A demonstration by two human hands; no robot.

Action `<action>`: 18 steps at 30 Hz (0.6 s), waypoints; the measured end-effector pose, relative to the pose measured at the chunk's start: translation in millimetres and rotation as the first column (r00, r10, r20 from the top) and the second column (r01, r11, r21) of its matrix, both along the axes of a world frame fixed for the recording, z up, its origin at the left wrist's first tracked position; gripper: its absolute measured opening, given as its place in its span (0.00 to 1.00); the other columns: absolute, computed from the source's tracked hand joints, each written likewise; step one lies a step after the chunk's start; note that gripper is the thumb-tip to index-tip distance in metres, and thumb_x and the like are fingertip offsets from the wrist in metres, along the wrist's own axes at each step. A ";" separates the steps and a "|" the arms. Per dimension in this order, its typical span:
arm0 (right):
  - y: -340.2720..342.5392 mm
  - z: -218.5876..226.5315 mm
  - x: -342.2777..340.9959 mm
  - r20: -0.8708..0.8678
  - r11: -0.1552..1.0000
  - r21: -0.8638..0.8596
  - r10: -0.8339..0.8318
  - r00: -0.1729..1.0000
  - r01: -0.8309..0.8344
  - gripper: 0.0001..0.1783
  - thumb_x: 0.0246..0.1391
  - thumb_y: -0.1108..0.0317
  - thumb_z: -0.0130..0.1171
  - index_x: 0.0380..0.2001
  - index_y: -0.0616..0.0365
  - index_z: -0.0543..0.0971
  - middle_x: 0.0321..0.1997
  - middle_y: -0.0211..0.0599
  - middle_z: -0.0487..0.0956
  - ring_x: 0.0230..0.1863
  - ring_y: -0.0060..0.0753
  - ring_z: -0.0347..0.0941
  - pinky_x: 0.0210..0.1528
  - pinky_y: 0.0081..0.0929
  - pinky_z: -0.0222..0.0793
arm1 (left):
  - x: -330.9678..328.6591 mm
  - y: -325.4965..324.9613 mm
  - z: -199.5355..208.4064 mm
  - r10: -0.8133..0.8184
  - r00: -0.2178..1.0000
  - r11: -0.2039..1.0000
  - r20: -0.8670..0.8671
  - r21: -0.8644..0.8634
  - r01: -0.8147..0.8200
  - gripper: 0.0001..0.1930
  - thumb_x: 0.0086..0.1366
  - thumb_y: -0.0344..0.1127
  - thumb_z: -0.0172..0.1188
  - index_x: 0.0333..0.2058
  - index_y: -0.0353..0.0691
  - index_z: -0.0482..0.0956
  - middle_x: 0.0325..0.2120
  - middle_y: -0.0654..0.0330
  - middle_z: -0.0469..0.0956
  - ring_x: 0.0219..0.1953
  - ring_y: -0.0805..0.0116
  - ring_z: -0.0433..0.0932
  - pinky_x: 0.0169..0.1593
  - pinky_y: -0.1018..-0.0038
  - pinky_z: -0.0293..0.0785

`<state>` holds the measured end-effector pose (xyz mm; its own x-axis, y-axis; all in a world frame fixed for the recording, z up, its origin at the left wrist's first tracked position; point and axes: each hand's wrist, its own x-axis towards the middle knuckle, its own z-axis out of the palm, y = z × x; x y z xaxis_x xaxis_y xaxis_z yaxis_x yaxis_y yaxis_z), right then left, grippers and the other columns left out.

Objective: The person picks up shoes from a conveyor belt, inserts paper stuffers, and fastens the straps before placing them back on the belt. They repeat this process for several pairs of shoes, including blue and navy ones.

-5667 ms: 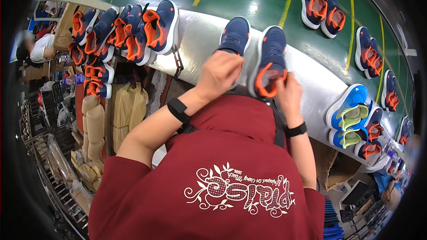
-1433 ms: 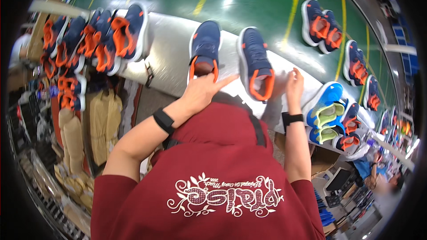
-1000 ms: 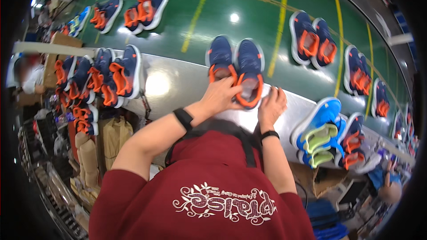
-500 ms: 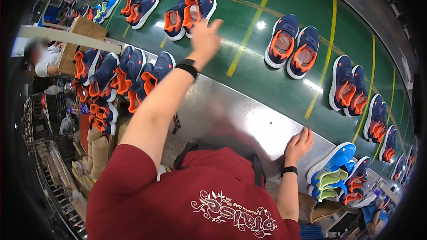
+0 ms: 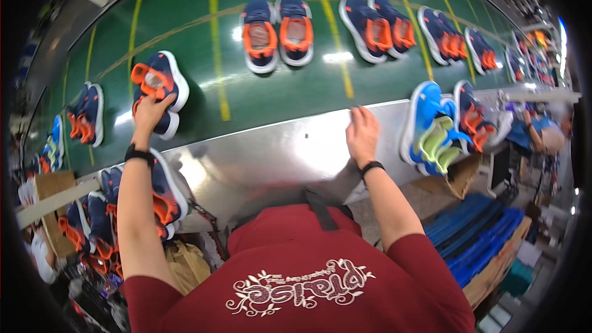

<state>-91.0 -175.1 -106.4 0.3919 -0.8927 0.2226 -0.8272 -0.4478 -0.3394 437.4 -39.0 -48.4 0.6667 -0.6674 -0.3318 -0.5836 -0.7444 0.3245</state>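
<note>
Over the left part of the green belt, my left hand (image 5: 151,113) is closed on a navy sneaker (image 5: 161,79) with orange lining and a white sole. That sneaker is tilted, with its opening toward my hand. Its mate (image 5: 165,124) lies right against it, partly covered by my fingers; whether my hand grips both I cannot tell. My right hand (image 5: 364,134) holds nothing, its fingers stretched toward the belt's near edge above the metal ledge (image 5: 277,154). Farther along the belt (image 5: 203,80), another navy pair (image 5: 259,36) stands side by side.
More navy pairs (image 5: 373,28) line the belt to the right between yellow stripes. Blue-and-lime sneakers (image 5: 425,129) and navy ones (image 5: 472,114) sit at the ledge's right end. Several navy sneakers (image 5: 166,188) are stacked at the near left, beside a pale rail (image 5: 58,200).
My left hand has come down onto the navy pair and closed on a sneaker, which is now tipped. The view has turned left. My right hand's fingers now reach toward the belt edge.
</note>
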 end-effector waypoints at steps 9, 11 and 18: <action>-3.3 -4.5 -14.0 0.053 0.999 -0.014 -0.033 0.998 0.034 0.20 0.47 0.68 0.52 0.47 0.50 0.72 0.53 0.37 0.68 0.56 0.41 0.61 0.55 0.41 0.56 | -254.6 58.5 59.0 -0.325 0.925 0.946 0.199 0.052 0.321 0.25 0.42 0.55 0.68 0.33 0.43 0.82 0.27 0.50 0.75 0.34 0.51 0.77 0.36 0.61 0.72; -2.9 -6.4 -16.7 0.065 1.000 0.002 -0.027 0.998 0.027 0.20 0.49 0.68 0.51 0.48 0.51 0.71 0.54 0.38 0.67 0.57 0.42 0.60 0.55 0.42 0.55 | -290.2 71.4 62.2 -0.320 0.931 0.946 0.174 0.006 0.324 0.22 0.44 0.54 0.68 0.34 0.45 0.81 0.27 0.52 0.74 0.31 0.53 0.77 0.34 0.61 0.71; 3.0 -14.2 -16.9 0.050 1.000 0.015 0.017 0.999 -0.017 0.23 0.47 0.67 0.54 0.50 0.52 0.71 0.56 0.38 0.65 0.59 0.41 0.58 0.56 0.43 0.54 | -346.5 76.7 46.4 -0.425 0.793 0.830 0.437 -0.162 0.534 0.31 0.42 0.41 0.70 0.47 0.38 0.71 0.40 0.55 0.70 0.44 0.55 0.69 0.49 0.63 0.64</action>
<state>-107.8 -172.2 -120.6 0.3958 -0.8894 0.2290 -0.8013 -0.4562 -0.3870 90.9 37.6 -2.0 0.2695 -0.9572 0.1059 -0.9556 -0.2521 0.1526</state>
